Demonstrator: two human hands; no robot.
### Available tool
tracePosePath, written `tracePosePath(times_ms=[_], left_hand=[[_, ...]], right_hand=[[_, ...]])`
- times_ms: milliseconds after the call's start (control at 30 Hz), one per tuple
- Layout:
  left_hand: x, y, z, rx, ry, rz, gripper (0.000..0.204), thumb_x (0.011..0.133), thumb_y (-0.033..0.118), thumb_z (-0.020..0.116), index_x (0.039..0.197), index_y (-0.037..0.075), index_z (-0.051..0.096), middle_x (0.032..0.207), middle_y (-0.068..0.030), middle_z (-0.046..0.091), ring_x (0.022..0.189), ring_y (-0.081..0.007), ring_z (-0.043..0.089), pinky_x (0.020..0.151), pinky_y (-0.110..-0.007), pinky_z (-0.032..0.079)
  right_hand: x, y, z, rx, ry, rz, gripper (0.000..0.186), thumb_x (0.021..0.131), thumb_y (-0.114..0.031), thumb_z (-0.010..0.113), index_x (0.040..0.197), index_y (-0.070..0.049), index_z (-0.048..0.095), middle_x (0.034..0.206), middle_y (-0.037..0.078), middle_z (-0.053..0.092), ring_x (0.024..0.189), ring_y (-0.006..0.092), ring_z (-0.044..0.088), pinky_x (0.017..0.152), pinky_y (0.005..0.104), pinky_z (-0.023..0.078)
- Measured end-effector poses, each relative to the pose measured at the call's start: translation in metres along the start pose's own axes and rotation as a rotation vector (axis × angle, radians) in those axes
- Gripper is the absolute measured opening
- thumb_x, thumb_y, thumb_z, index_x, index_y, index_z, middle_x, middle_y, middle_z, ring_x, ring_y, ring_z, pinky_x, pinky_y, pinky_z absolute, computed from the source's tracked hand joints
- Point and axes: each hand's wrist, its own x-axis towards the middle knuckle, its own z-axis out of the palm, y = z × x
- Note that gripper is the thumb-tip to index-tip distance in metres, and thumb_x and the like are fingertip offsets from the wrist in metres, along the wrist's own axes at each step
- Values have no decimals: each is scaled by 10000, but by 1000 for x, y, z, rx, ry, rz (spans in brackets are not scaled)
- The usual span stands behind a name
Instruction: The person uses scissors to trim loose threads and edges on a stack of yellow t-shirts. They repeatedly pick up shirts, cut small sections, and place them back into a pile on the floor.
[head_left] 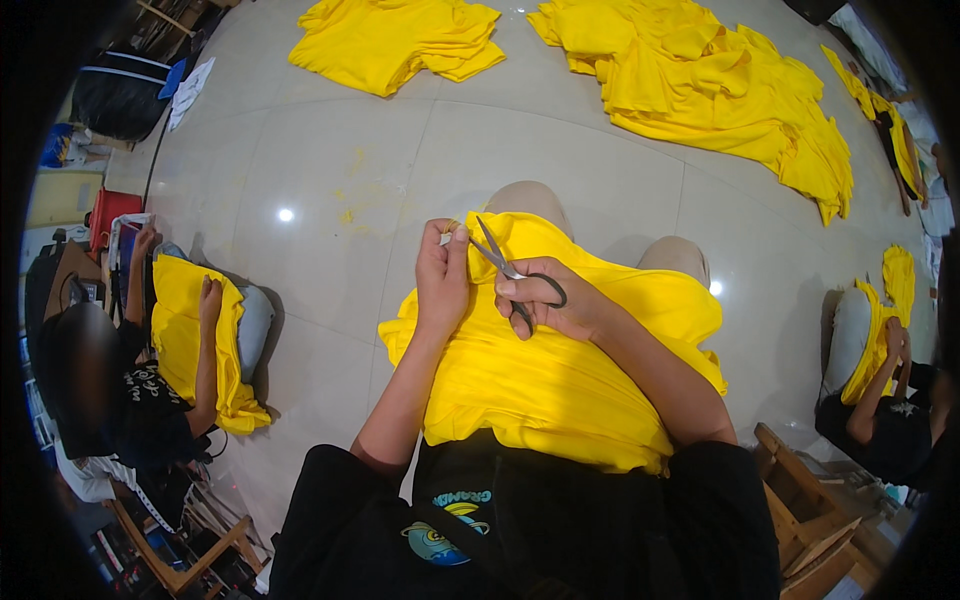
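Here, the right fingers (512,289) clasp one pair of scissors (509,269) while the left fingers (433,243) pinch one yellow garment (560,385).

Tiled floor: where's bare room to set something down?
Floor between the knees and far yellow piles; also between the lap cloth and left co-worker's cloth. Yellow scraps lie ahead-left. Crowded: atop the lap cloth, with scissors, left hand, right hand.

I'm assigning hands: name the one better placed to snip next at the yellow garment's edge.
The right hand, probably: it holds the black-handled scissors, open near that edge, while the left hand appears to pinch the yellow garment there.
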Motion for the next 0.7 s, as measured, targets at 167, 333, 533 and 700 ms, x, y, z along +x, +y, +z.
tracePosePath(times_ms=[167, 333, 533, 700], left_hand=[[1, -3, -2, -26, -23, -15, 160, 1228, 238, 564, 1178, 86, 565, 825, 101, 513, 693, 10, 381, 585, -227, 299], [-1, 1, 2, -52, -57, 10, 181, 1232, 235, 548, 1172, 68, 583, 851, 76, 536, 745, -1, 418, 625, -229, 342], [-5, 6, 2, -45, -101, -17, 241, 1240, 282, 522, 1191, 64, 611, 957, 51, 582, 870, -38, 483, 768, -234, 436], [-3, 1, 0, -10, -92, -6, 238, 1237, 272, 528, 1194, 51, 607, 949, 44, 576, 863, -42, 474, 761, -237, 431]], right_hand=[[-1, 1, -1, 42, -33, -3, 198, 1096, -244, 730, 1107, -63, 652, 950, 52, 745, 668, 156, 722, 650, 295, 575], [8, 3, -1, 27, 9, -26, 205, 1104, -258, 736, 1111, -67, 661, 935, 35, 729, 668, 147, 706, 648, 296, 570], [16, 4, 0, -6, 45, -48, 269, 1066, -292, 793, 1060, -51, 674, 892, 40, 689, 652, 145, 677, 631, 287, 526], [18, 5, 1, -31, 74, -54, 316, 1031, -318, 842, 1018, -47, 680, 877, 43, 676, 644, 138, 659, 611, 272, 499]])
